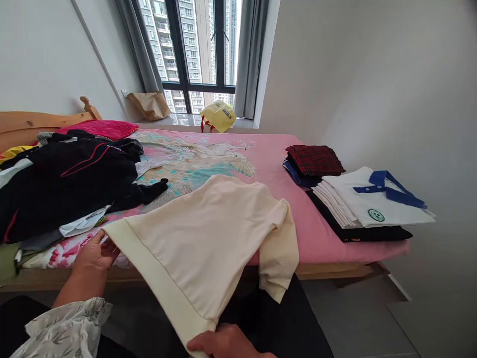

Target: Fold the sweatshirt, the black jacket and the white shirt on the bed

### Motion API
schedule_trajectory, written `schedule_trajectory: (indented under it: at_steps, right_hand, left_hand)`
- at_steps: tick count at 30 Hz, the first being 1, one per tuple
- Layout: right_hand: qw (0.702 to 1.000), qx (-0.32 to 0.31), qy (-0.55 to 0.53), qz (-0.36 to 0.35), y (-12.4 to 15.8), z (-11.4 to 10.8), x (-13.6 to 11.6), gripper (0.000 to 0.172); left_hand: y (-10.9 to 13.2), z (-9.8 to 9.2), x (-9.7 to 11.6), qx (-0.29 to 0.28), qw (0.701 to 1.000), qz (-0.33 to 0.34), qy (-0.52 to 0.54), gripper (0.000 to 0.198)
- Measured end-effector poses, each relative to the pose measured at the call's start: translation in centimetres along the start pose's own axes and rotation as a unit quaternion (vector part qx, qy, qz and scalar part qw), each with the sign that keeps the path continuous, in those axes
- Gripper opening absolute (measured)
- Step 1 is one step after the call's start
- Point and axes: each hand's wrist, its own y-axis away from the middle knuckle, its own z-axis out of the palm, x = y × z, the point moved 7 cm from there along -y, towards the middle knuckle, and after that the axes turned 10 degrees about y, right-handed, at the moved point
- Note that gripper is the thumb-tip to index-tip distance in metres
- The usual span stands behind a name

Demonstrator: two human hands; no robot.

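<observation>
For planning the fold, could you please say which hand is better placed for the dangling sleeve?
Probably the right hand: it holds the cream top nearest that sleeve; the left hand is farther.

Left hand and right hand grip cream shirt hem corners; shirt spread over bed edge.

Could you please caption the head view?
Left hand and right hand hold a cream sweatshirt on a bed beside folded clothes.
</observation>
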Motion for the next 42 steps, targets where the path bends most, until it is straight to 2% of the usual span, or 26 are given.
schedule_trajectory:
  at_steps: [2,4,7,8,10,13,15,18,20,21,23,25,27,29,31,33,34,36,37,38,39,40,42]
  right_hand:
    - [0.999,0.001,0.045,-0.002,-1.4,1.0,-0.6,0.037]
    - [0.997,0.001,0.072,0.014,-1.8,1.6,-0.2,0.036]
    - [0.996,-0.008,0.084,0.032,-0.7,1.9,1.0,0.035]
    - [0.995,-0.007,0.087,0.039,-0.1,1.8,1.4,0.036]
    - [0.994,-0.003,0.097,0.054,0.9,1.4,1.8,0.038]
    - [0.991,0.006,0.116,0.063,1.5,0.9,1.5,0.037]
    - [0.991,0.012,0.123,0.049,1.5,0.6,0.9,0.031]
    - [0.995,-0.016,0.099,-0.021,1.6,0.6,0.1,0.016]
    - [0.995,-0.019,0.071,-0.060,2.1,0.2,0.0,0.009]
    - [0.996,0.006,0.066,-0.063,2.4,-0.5,0.2,0.008]
    - [0.989,0.104,0.083,-0.057,2.9,-2.9,0.6,0.010]
    - [0.967,0.203,0.136,-0.074,3.4,-5.3,0.4,0.018]
    - [0.940,0.244,0.208,-0.119,3.4,-6.8,-0.5,0.031]
    - [0.923,0.228,0.263,-0.161,2.6,-7.2,-1.3,0.039]
    - [0.922,0.200,0.277,-0.184,1.6,-7.2,-1.8,0.033]
    - [0.930,0.180,0.261,-0.184,0.6,-7.2,-1.8,0.022]
    - [0.935,0.177,0.252,-0.179,0.2,-7.2,-1.8,0.019]
    - [0.938,0.179,0.246,-0.167,-0.4,-7.1,-1.7,0.016]
    - [0.937,0.179,0.252,-0.163,-0.5,-6.9,-1.7,0.016]
    - [0.935,0.178,0.261,-0.163,-0.7,-6.6,-1.8,0.015]
    - [0.931,0.177,0.273,-0.164,-0.8,-6.3,-2.0,0.014]
    - [0.928,0.175,0.285,-0.166,-0.9,-6.0,-2.2,0.013]
    - [0.921,0.176,0.303,-0.172,-1.0,-5.7,-2.8,0.010]
  left_hand:
    - [2.5,-1.2,-3.1,0.018,0.998,-0.052,0.022,0.022]
    - [6.9,-3.1,-8.0,0.030,0.994,-0.099,0.037,0.025]
    - [16.0,-4.7,-17.3,-0.055,0.951,-0.295,0.073,0.025]
    - [18.9,-4.6,-19.0,-0.104,0.934,-0.327,0.094,0.027]
    - [24.0,-4.3,-20.6,-0.182,0.900,-0.375,0.125,0.037]
    - [29.0,-3.0,-20.0,-0.256,0.851,-0.443,0.119,0.045]
    - [30.4,-2.1,-19.2,-0.266,0.841,-0.463,0.087,0.040]
    - [30.6,-1.5,-19.0,-0.229,0.869,-0.435,0.061,0.023]
    - [30.2,-1.5,-19.5,-0.202,0.889,-0.403,0.083,0.020]
    - [30.1,-1.7,-19.9,-0.191,0.892,-0.399,0.095,0.022]
    - [30.2,-2.2,-20.8,-0.170,0.891,-0.410,0.097,0.026]
    - [30.4,-2.8,-21.2,-0.155,0.890,-0.421,0.082,0.026]
    - [30.6,-3.0,-20.9,-0.154,0.891,-0.420,0.078,0.024]
    - [30.8,-2.9,-20.3,-0.161,0.894,-0.410,0.079,0.024]
    - [30.9,-2.9,-19.5,-0.168,0.899,-0.399,0.062,0.028]
    - [30.5,-3.3,-18.2,-0.155,0.926,-0.345,0.017,0.037]
    - [30.1,-3.7,-17.0,-0.138,0.949,-0.282,-0.014,0.044]
    - [29.3,-4.2,-13.5,-0.112,0.984,-0.089,-0.104,0.059]
    - [29.4,-4.0,-11.7,-0.116,0.981,0.014,-0.154,0.063]
    - [29.7,-3.4,-10.4,-0.140,0.964,0.095,-0.203,0.064]
    - [30.1,-2.6,-9.8,-0.176,0.942,0.144,-0.247,0.061]
    - [30.3,-1.7,-9.8,-0.214,0.920,0.166,-0.284,0.055]
    - [30.2,-0.3,-10.6,-0.275,0.885,0.169,-0.336,0.038]
